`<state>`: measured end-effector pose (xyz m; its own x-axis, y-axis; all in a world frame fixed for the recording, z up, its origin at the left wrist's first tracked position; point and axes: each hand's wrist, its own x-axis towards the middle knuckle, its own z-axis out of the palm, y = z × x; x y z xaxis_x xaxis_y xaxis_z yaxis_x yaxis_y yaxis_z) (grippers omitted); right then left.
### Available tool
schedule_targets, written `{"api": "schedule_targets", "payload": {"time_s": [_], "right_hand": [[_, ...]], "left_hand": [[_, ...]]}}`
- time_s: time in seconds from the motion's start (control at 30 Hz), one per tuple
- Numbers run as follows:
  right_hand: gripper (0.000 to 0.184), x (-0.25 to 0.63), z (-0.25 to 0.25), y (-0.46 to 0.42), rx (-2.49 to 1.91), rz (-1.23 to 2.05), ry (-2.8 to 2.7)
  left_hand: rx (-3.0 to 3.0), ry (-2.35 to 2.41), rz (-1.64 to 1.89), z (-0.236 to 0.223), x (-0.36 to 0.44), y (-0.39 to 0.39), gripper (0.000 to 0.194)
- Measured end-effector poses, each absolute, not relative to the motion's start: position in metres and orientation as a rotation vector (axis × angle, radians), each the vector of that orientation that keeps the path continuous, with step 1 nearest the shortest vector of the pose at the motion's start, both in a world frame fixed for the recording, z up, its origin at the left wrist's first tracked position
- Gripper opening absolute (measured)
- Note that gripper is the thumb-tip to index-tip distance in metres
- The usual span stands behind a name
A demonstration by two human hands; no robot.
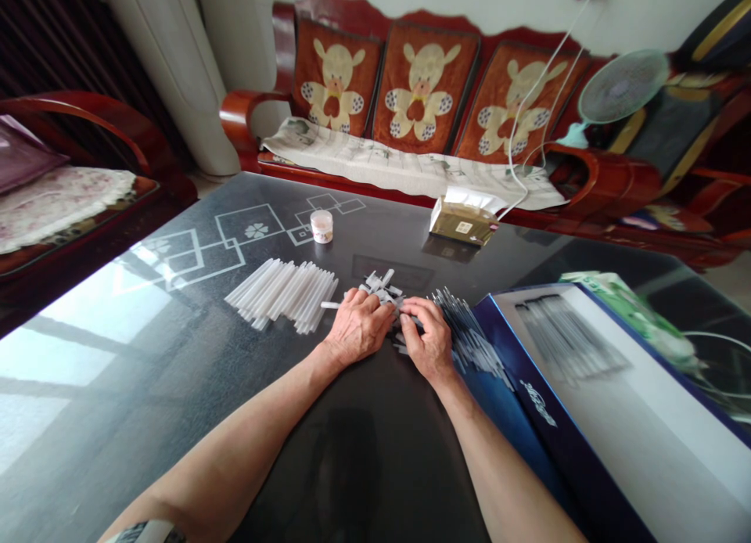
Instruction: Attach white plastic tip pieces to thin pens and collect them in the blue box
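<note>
1. step in hand, as judged: fingertip handling of loose small pieces [382, 283] at the middle of the dark table [411, 449], both hands working close together.
2. left hand [362, 324]: back upward, fingers curled narrow over the near side of the pieces. whether anything is gripped beneath cannot be told. one slim white piece [329, 304] projects to its left.
3. right hand [428, 339]: thumb and forefinger near each other beside the left fingers; any item between them is too small to tell.
4. next move, as judged: calls for a light, precise pinch, since slim parts may roll.
5. small pieces: short, white and dark, lying crossed in a loose heap, partly hidden by the hands.
6. white tubes [285, 293]: pale, slender, roughly parallel, left of the left hand.
7. dark rods [472, 336]: thin, bunched between the right hand and a blue-walled box [528, 386]; similar rods [569, 339] lie inside.
</note>
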<state>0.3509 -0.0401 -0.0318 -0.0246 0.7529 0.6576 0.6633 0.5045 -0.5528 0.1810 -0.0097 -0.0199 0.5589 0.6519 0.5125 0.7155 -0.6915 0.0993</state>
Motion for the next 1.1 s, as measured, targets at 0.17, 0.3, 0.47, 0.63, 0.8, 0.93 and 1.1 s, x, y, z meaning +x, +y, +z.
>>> {"api": "schedule_targets", "payload": {"time_s": [0.17,0.3,0.47,0.63,0.8,0.93,1.1], "right_hand": [[0.02,0.3501,-0.029,-0.0421,-1.207,0.128,-1.713],[0.012,0.3513,-0.0313,-0.0406,-1.253,0.121,-1.727],[0.013,0.3513,-0.0319,-0.0402,-1.203,0.123,-1.741],[0.018,0.3507,-0.0301,-0.0412,-1.232,0.136,-1.72],[0.013,0.3504,-0.0313,-0.0405,-1.259,0.14,-1.744],[0.01,0.3503,-0.0314,-0.0408,-1.218,0.141,-1.741],[0.01,0.3504,-0.03,-0.0416,-1.18,0.156,-1.709]], "left_hand": [[-2.669,-1.18,-0.796,-0.0201,0.1808,-0.0095,0.033],[-2.669,-1.174,-0.793,-0.0205,0.181,-0.0097,0.033],[-2.658,-1.179,-0.793,-0.0216,0.1811,-0.0091,0.033],[-2.663,-1.169,-0.804,-0.0212,0.1806,-0.009,0.033],[-2.678,-1.175,-0.807,-0.0202,0.1805,-0.0098,0.032],[-2.68,-1.177,-0.785,-0.0188,0.1809,-0.0103,0.032],[-2.673,-1.179,-0.8,-0.0188,0.1798,-0.0091,0.032]]}}
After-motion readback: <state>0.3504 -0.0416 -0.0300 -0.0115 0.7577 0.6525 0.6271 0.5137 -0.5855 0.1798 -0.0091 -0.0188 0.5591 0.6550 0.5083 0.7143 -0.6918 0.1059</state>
